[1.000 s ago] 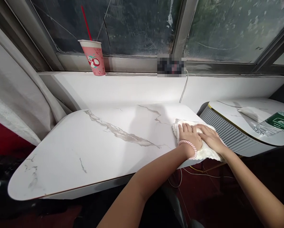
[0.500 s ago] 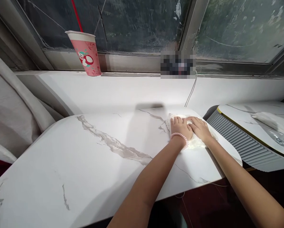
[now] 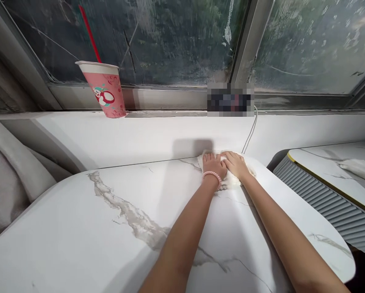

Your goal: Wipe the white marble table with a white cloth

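Note:
A white cloth (image 3: 230,182) lies on the white marble-patterned table (image 3: 124,244), close to its back edge by the wall. My left hand (image 3: 213,165), with a pink beaded band at the wrist, rests palm down on the cloth's left part, fingers stretched forward. Beside it my right hand (image 3: 235,163) presses on the cloth too, its fingers extended and angled to the left. The two hands nearly meet at the thumbs. Under the palms the cloth is hidden, and its edges show around them.
On the window ledge stands a pink paper cup (image 3: 109,93) with a red straw. Farther right on it is a blurred-out object (image 3: 230,100), near a thin white cable (image 3: 250,134). A ribbed-sided cabinet (image 3: 332,195) stands at the right, and a curtain (image 3: 8,175) hangs at the left.
Both hands and the cloth have slid left and farther back toward the wall. My view has shifted, so the cup and ledge appear lower and the table's right end looks closer.

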Motion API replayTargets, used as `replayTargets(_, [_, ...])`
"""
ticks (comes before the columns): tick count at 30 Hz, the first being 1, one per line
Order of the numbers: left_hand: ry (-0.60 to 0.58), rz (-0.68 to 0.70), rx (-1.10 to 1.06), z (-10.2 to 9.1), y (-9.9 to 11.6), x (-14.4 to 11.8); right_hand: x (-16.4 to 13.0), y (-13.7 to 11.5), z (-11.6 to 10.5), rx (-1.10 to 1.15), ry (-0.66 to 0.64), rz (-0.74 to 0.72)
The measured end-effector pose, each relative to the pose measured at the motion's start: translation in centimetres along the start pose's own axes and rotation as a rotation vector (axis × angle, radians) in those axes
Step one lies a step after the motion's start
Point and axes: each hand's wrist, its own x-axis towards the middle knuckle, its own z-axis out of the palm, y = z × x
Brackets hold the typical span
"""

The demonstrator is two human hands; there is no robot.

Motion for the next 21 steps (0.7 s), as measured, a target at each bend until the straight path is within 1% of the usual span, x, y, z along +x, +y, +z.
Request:
replayTargets(3, [0.001, -0.040, 0.007, -0.6, -1.4, -0.5, 0.4, -1.5, 0.7, 0.046, -0.001, -0.054])
replayTargets(5, [-0.003, -0.056, 0.016, -1.1, -1.9, -1.4, 0.1, -2.4, 0.9, 0.082, 0.001, -0.050])
replayTargets(9, [-0.028, -0.073, 0.040, -2.3, -2.2, -4.2, -2.1, -4.3, 0.7, 0.122, 0.005, -0.047])
replayTargets(12, [-0.055, -0.045, 0.070, -3.4, -1.9, -6.8, -4.8, -5.8, -0.1, 0.136, 0.050, -0.058])
replayTargets(16, [-0.081, 0.018, 0.098, -4.8, -1.2, -10.8, -9.5, -7.8, -1.7, 0.107, 0.077, -0.047])
replayTargets(21, [-0.104, 0.135, 0.099, -6.6, -0.7, -17.4, -16.5, -10.8, -3.9, -0.035, 0.080, -0.054])
